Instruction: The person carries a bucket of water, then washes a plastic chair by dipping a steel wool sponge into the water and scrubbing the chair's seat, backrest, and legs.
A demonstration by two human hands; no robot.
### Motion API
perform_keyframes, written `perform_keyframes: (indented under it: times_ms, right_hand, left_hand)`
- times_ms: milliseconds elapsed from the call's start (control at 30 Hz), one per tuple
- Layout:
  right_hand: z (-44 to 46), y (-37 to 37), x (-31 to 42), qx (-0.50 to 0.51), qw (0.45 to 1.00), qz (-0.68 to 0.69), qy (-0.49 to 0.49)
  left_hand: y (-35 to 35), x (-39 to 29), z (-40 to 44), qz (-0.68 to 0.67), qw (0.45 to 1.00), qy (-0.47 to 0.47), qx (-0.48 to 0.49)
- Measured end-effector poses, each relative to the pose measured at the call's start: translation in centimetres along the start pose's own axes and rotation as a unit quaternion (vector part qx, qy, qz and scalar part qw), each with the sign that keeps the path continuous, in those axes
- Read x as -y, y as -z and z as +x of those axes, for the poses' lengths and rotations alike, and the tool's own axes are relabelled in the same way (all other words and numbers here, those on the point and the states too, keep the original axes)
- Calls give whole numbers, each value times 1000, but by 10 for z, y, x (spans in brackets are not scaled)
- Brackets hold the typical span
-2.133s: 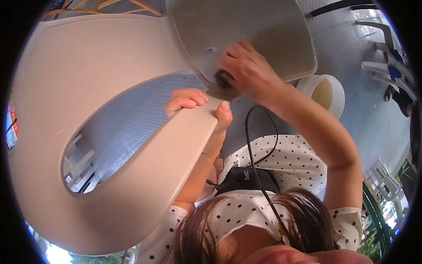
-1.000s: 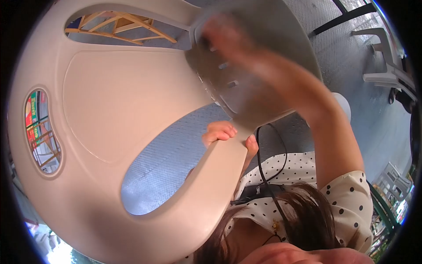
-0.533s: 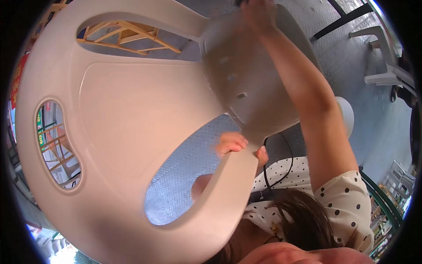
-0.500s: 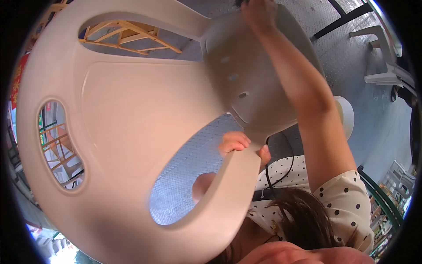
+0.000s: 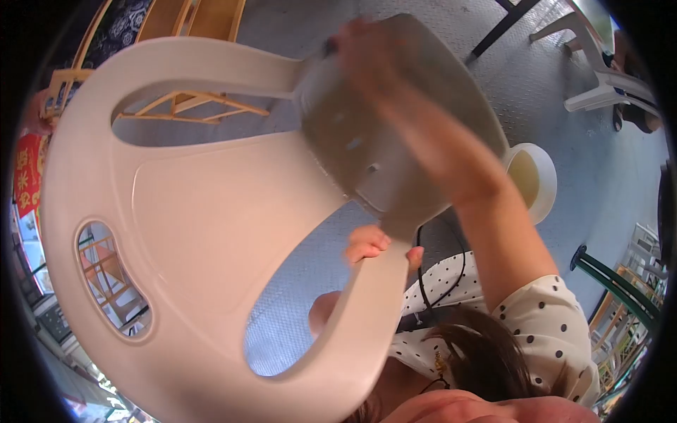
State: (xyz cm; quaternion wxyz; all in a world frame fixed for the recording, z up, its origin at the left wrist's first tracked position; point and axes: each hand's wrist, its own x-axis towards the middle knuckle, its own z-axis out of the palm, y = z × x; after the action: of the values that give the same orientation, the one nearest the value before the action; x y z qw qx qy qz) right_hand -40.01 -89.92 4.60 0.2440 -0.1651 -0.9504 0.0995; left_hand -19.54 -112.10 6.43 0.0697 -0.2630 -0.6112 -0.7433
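A beige plastic armchair (image 5: 226, 183) is tipped in front of me, its backrest towards the left and its greyish, wet-looking seat (image 5: 416, 63) at the upper middle. My left hand (image 5: 370, 243) is wrapped round the near armrest, fingers on one side and thumb on the other. My right arm reaches across the seat, and my right hand (image 5: 363, 60) is at the seat's left side, near where it meets the far armrest. Motion blurs this hand; a small dark thing shows at its fingers, too unclear to name.
A white bucket (image 5: 549, 185) with yellowish liquid stands on the textured metal floor, beside the seat. At upper right are a white plastic chair (image 5: 599, 84) and another person's foot (image 5: 619, 116). Wooden folding frames (image 5: 190, 106) stand behind the chair, and a red sign (image 5: 29, 173) is at far left.
My right hand has swept left across the seat from its far edge. The chair appears slightly lower in view, and more of the bucket shows. My left hand keeps its hold on the armrest.
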Motion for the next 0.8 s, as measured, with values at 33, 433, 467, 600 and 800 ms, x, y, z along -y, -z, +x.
perform_keyframes:
  times_ms: [33, 433, 467, 600, 800]
  right_hand:
    - [-11, -6, 32, 12, 994, 82, 65]
    - [-142, 60, -49, 1, 962, -53, 268]
    - [-162, 85, -35, 128, 959, 66, 246]
    - [-135, 112, -73, 195, 922, 105, 319]
    - [-28, 62, -145, 40, 971, 112, 206]
  left_hand:
    - [1, 1, 0, 1, 1000, 8, -7]
    - [3, -16, 0, 32, 996, 79, 17]
    - [5, -15, 1, 45, 996, 68, 23]
    - [6, -9, 0, 77, 996, 42, 12]
    - [12, -5, 6, 95, 995, 21, 21]
